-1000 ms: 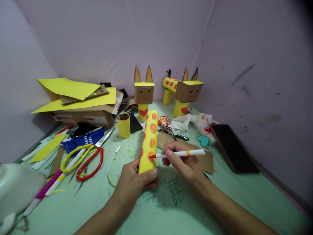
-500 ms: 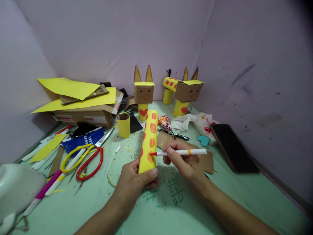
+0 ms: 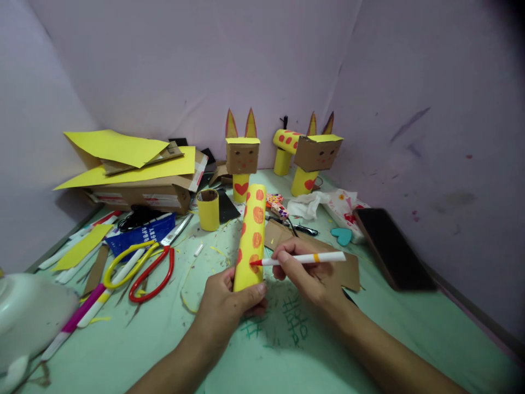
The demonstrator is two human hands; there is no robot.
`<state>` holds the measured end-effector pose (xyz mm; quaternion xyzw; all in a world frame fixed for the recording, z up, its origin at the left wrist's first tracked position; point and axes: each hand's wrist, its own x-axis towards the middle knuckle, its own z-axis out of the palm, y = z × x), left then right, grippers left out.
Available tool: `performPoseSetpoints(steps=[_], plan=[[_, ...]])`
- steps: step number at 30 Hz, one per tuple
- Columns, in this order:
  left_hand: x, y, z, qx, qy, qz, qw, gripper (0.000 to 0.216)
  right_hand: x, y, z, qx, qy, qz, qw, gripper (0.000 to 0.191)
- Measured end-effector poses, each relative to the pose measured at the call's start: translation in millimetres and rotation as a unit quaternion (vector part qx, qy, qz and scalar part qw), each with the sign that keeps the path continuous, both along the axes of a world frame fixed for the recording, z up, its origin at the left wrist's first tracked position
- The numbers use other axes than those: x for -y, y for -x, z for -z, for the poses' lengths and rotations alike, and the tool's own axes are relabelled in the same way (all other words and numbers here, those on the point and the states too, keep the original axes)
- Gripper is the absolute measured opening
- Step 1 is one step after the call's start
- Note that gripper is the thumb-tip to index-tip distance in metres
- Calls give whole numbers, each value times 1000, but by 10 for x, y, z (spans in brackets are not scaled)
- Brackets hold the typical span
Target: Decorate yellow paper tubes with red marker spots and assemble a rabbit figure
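A yellow paper tube (image 3: pixel 249 235) with orange-red spots is gripped near its lower end by my left hand (image 3: pixel 229 303), thumb across the front. My right hand (image 3: pixel 301 271) pinches a white marker (image 3: pixel 328 257) with a red tip and an orange band. The marker's tip touches the lowest spot on the tube's front. Behind the tube stands a cardboard animal figure (image 3: pixel 241 158) with pointed ears and a red heart. A second such figure (image 3: pixel 318 154), with a spotted body, is to its right. A short yellow tube (image 3: pixel 208 210) sits left of the held one.
Scissors (image 3: pixel 151 273), several markers (image 3: pixel 74 312) and a blue packet (image 3: pixel 141 235) lie at left, near a white rounded vessel (image 3: pixel 33 323). Yellow sheets (image 3: pixel 118 148) top a cardboard box (image 3: pixel 139 197). Right are a phone (image 3: pixel 396 249), a blue heart (image 3: pixel 341 236) and cardboard (image 3: pixel 350 271).
The marker tip has moved slightly left and down on the lowest spot, which looks more filled with red. My left hand still holds the tube in nearly the same place.
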<state>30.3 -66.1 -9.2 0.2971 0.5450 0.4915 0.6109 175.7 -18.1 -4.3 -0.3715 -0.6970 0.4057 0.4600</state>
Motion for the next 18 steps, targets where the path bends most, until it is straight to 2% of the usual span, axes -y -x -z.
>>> performPoseSetpoints(steps=[18], plan=[[-3,11,22,-7,3,8,1000,31,2,14,21,-16,21,14,1000,19]])
